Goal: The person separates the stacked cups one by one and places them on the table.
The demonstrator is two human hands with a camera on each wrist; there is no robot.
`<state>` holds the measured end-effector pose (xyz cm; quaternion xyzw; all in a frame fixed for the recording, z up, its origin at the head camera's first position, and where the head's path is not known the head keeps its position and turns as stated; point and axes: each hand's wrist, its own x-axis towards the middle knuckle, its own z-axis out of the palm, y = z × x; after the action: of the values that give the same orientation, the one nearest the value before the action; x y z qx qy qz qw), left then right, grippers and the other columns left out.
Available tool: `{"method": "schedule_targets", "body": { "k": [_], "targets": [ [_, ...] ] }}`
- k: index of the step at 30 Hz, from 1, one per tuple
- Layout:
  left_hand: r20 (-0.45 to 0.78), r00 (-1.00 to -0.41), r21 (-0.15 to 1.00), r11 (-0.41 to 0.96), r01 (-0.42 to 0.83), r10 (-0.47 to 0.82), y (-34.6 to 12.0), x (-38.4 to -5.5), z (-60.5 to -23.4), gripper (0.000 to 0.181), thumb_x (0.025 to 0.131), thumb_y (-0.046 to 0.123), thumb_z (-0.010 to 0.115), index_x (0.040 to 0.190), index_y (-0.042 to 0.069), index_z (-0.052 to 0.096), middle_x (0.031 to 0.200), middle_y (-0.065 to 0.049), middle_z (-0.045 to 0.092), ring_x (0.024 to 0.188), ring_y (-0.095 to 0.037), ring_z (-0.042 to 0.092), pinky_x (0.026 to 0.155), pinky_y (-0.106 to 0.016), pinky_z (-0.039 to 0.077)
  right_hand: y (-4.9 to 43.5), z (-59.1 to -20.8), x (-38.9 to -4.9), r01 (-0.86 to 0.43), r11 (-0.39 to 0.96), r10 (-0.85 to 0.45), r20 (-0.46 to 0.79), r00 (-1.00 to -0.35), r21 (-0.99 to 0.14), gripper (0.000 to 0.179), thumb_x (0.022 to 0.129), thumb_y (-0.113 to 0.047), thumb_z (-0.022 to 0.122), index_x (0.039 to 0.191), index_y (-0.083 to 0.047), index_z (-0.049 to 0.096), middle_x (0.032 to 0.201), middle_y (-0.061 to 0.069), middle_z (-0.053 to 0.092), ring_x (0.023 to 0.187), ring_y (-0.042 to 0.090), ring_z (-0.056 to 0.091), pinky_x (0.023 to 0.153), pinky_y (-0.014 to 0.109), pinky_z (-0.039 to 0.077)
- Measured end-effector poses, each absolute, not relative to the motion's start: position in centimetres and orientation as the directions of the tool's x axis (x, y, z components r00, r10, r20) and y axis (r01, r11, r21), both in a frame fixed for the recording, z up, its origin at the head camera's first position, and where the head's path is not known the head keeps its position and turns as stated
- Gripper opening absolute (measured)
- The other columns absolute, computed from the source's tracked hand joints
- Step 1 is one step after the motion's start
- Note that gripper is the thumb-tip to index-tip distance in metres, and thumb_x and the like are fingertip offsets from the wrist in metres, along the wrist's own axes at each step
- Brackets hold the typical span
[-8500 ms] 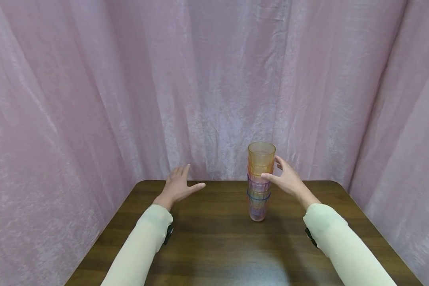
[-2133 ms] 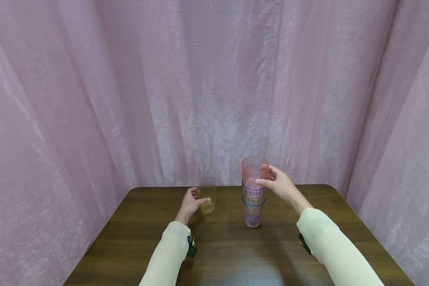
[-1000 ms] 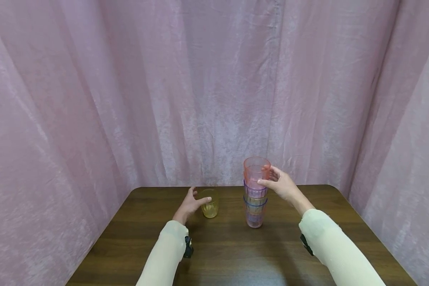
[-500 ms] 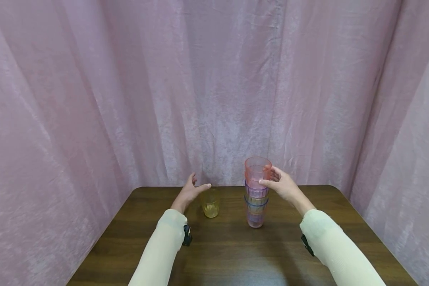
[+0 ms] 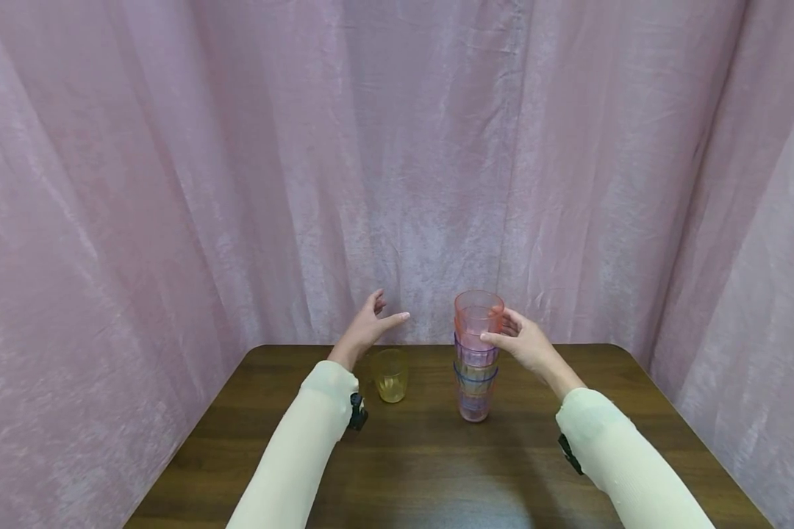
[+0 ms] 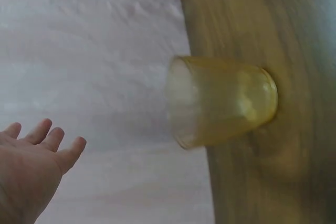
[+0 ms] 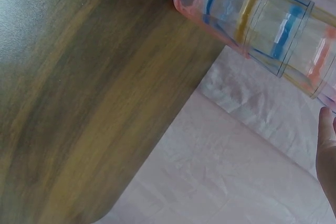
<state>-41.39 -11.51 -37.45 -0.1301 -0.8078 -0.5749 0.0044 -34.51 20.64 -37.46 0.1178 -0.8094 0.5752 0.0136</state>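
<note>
A yellow see-through tumbler (image 5: 391, 382) stands upright and alone on the wooden table, left of a tall stack of nested tumblers (image 5: 475, 386). The stack has a pink-orange tumbler (image 5: 478, 303) on top, with purple, yellowish and blue-rimmed ones below. My right hand (image 5: 529, 349) holds the stack near its top, thumb on the near side and fingers round the back. My left hand (image 5: 365, 330) is in the air above the yellow tumbler, fingers spread and holding nothing. In the left wrist view the hand (image 6: 31, 166) is apart from the tumbler's rim.
The brown wooden table (image 5: 423, 470) has rounded far corners. Pink velvety curtains (image 5: 397, 184) hang behind it and along both sides. Dark straps (image 5: 357, 411) sit at both wrists over pale sleeves.
The yellow tumbler has come off the stack's top and stands on the table to its left. My left hand has let go of it and risen rightward. The right hand stays on the stack.
</note>
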Motion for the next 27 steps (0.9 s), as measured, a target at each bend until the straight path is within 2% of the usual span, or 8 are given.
{"method": "schedule_targets", "body": {
  "k": [8,18,27],
  "targets": [
    [0.174,-0.945,0.918,0.300,0.257,0.279,-8.8,-40.9,-35.3,0.100,0.082,0.048,0.079,0.159,0.022,0.020,0.161,-0.011,0.026,0.147,-0.027,0.024,0.115,-0.050,0.027,20.7,-37.5,-34.4,-0.200,0.300,-0.173,0.153,-0.973,-0.933,0.083,0.090,-0.033,0.075,0.155,-0.006,0.030,0.158,0.023,0.026,0.144,0.042,0.027,0.115,0.054,0.025],
    [0.205,-0.918,0.904,0.294,0.311,0.339,-6.2,-40.4,-34.0,0.097,0.084,0.041,0.079,0.159,0.020,0.022,0.159,-0.013,0.031,0.146,-0.028,0.028,0.114,-0.048,0.030,20.6,-37.8,-34.6,-0.214,0.304,-0.170,0.169,-0.971,-0.928,0.077,0.091,-0.031,0.074,0.152,-0.007,0.035,0.156,0.018,0.034,0.143,0.040,0.029,0.116,0.052,0.026],
    [0.207,-0.903,0.896,0.296,0.329,0.377,-4.6,-40.0,-33.6,0.096,0.083,0.039,0.080,0.158,0.019,0.023,0.158,-0.013,0.033,0.145,-0.028,0.029,0.113,-0.048,0.032,20.7,-37.6,-34.6,-0.218,0.314,-0.179,0.167,-0.969,-0.924,0.081,0.091,-0.032,0.074,0.154,-0.006,0.031,0.157,0.023,0.029,0.143,0.042,0.028,0.115,0.054,0.025]
  ]
}}
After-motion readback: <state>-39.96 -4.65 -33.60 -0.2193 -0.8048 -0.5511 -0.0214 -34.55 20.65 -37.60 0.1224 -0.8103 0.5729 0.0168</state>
